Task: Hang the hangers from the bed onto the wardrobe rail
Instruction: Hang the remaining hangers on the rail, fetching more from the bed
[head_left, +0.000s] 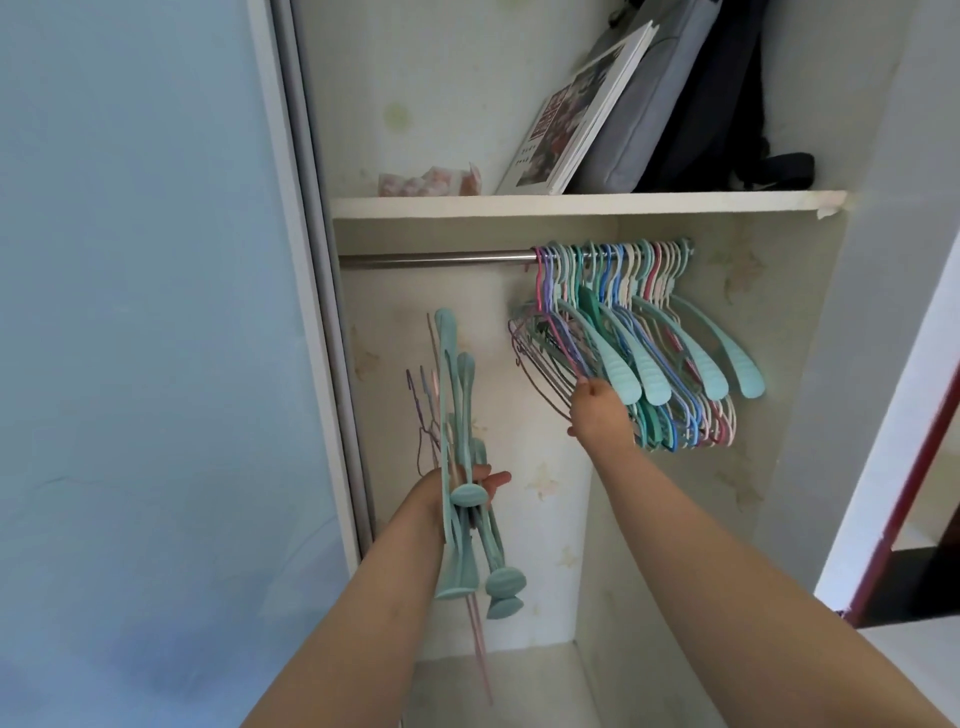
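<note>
Steel rail ran bare along its left half; its right half was packed with hung hangers, too many and too overlapped to count. Right hand pinched the leftmost hanging one at its lower edge. Left hand clenched a bunch of teal and thin hangers, upright, below the bare stretch.

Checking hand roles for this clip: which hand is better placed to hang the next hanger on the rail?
Probably the right hand: it is up at the hung hangers beneath the rail. The left hand sits lower, gripping the bundle and serving as the supply.
</note>
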